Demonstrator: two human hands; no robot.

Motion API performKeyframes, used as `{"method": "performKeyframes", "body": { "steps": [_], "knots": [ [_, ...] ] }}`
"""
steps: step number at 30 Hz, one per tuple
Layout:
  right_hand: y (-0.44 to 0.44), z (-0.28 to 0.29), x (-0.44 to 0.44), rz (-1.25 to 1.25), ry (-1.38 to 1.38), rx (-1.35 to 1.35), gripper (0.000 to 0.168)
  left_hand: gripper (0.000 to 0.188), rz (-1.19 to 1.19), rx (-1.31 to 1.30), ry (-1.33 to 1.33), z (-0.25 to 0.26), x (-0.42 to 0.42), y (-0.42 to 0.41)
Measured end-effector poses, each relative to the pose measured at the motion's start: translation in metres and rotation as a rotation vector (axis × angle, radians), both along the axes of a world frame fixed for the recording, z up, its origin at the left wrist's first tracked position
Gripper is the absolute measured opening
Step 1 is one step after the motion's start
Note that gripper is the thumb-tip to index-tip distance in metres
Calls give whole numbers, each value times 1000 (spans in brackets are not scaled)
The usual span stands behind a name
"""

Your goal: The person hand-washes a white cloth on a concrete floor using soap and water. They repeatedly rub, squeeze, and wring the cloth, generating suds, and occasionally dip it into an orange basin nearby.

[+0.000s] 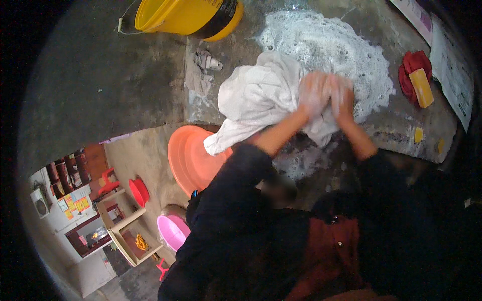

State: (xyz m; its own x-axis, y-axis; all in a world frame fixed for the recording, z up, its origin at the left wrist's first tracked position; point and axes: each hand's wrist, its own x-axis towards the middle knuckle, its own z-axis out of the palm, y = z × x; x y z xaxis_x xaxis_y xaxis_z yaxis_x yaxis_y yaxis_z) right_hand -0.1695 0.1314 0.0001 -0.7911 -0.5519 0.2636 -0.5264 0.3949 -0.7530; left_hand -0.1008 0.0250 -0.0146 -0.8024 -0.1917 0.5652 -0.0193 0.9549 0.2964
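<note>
A white cloth garment lies bunched on the wet concrete slab, one end hanging over the edge above an orange plastic basin. My left hand and my right hand are side by side on the cloth's right part, soapy and blurred by motion. Both look closed on the fabric, though the fingertips are hidden. White suds spread over the slab just beyond my hands. To the right, a yellow bar of soap rests against a crumpled red cloth.
A yellow bucket with a wire handle stands on the slab at the upper left. Small grey cloths lie below it. Printed sheets are at the right edge. Pink and red basins stand on the floor, lower left.
</note>
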Motion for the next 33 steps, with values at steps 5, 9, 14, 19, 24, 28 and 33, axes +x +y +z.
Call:
{"method": "performKeyframes", "body": {
  "steps": [5, 9, 14, 19, 24, 28, 33],
  "knots": [
    [16, -19, 25, -117, -59, 177, 32, 14, 82, 165, -290, 32, 12, 24],
    [-46, -24, -46, -281, 45, 164, 33, 18, 212, 162, -190, 29, -60, -15],
    [-28, -7, -21, -164, 196, 221, 33, 24, 146, 308, -140, 0, -28, -11],
    [24, -65, 24, -102, 211, 299, 31, 21, 71, 214, -191, 18, 31, 36],
    [-57, -5, -15, -91, 53, 361, 26, 24, 269, 174, -390, 40, -19, -23],
    [-39, -4, -35, -212, 190, 147, 24, 26, 235, 240, -130, 14, -41, -7],
    [22, -16, 42, -53, 163, -21, 27, 23, 10, 136, 63, 19, 41, 36]
  ]
}}
